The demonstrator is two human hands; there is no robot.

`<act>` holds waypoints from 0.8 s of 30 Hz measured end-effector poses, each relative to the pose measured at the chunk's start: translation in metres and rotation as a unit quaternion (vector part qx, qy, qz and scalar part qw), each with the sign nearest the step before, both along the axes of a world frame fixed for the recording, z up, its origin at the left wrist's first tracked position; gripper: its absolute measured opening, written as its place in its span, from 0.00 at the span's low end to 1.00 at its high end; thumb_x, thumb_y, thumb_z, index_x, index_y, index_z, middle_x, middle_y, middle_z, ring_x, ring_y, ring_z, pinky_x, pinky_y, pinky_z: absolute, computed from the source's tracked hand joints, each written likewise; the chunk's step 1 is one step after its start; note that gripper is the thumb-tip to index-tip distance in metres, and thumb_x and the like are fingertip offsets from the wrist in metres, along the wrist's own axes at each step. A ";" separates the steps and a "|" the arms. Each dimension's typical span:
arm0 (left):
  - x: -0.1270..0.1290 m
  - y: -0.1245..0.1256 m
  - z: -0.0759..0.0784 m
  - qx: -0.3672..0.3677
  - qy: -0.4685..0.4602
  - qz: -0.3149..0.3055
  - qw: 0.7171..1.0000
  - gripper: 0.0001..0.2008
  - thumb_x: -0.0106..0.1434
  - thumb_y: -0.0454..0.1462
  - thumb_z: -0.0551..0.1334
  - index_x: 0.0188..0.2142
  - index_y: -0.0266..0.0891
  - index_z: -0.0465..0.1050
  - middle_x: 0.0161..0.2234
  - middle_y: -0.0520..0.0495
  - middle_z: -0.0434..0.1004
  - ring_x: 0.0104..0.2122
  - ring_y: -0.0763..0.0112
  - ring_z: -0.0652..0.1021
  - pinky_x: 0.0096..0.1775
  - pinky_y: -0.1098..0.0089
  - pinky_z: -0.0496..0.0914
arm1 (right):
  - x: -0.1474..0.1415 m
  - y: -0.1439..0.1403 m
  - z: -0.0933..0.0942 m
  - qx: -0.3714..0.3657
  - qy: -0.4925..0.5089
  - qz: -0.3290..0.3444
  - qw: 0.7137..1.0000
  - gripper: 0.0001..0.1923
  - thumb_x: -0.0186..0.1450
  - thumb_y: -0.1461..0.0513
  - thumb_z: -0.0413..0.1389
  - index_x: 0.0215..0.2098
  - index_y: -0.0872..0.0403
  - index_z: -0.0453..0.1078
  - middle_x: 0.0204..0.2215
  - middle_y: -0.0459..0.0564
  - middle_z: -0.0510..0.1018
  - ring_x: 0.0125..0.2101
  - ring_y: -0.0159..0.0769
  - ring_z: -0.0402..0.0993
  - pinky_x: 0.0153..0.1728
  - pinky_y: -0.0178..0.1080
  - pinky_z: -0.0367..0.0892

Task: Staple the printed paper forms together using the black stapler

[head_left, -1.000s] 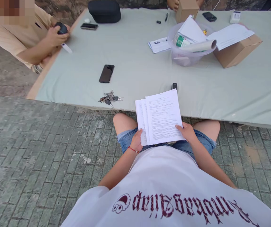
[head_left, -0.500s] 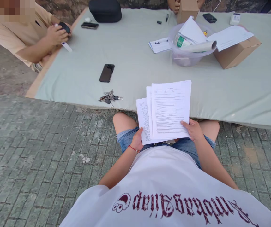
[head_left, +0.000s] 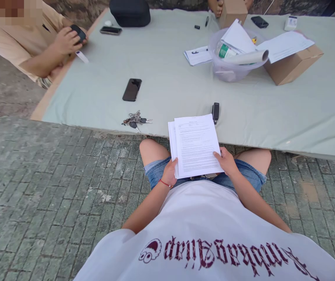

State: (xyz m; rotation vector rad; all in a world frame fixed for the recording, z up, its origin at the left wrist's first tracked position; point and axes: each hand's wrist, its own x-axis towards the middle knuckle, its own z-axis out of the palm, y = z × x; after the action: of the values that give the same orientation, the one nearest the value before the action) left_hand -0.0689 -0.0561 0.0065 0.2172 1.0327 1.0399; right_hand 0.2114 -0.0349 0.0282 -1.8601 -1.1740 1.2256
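Printed paper sheets (head_left: pixel 197 146) are held over my lap, in front of the table edge. My left hand (head_left: pixel 170 172) grips their lower left side, thumb on top. At the lower right side, my right hand (head_left: pixel 226 160) pinches the sheets between thumb and fingers. The sheets overlap almost fully, with a narrow strip of the lower ones showing at the left. Just beyond their upper right corner lies a small black object (head_left: pixel 215 113) that looks like a stapler. To the left on the table are a bunch of keys (head_left: pixel 136 120) and a black phone (head_left: pixel 132 89).
A clear plastic tub (head_left: pixel 228 72) with papers and a roll stands at the back right, beside a cardboard box (head_left: pixel 294 66) with a sheet on it. A black case (head_left: pixel 130 13) sits at the back. A person's hands (head_left: pixel 68 40) hold a dark object at the left.
My right hand has moved left and slightly down with the top sheets, bringing them more over the lower ones. The black object on the table has come into sight. My left hand stays nearly still.
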 end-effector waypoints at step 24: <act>0.006 0.003 0.006 0.000 0.021 0.018 1.000 0.28 0.60 0.44 0.74 0.56 0.36 0.76 0.57 0.36 0.80 0.61 0.47 0.76 0.66 0.48 0.66 | -0.003 0.002 0.012 0.043 0.105 -0.050 0.992 0.20 0.63 0.47 0.59 0.47 0.50 0.74 0.39 0.50 0.85 0.38 0.42 0.81 0.41 0.42 0.74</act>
State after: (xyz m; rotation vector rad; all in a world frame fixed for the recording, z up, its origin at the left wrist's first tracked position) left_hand -0.0632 -0.0530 0.0124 0.2219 1.0776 1.0709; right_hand 0.2084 -0.0333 0.0405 -1.6605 -0.9924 1.2600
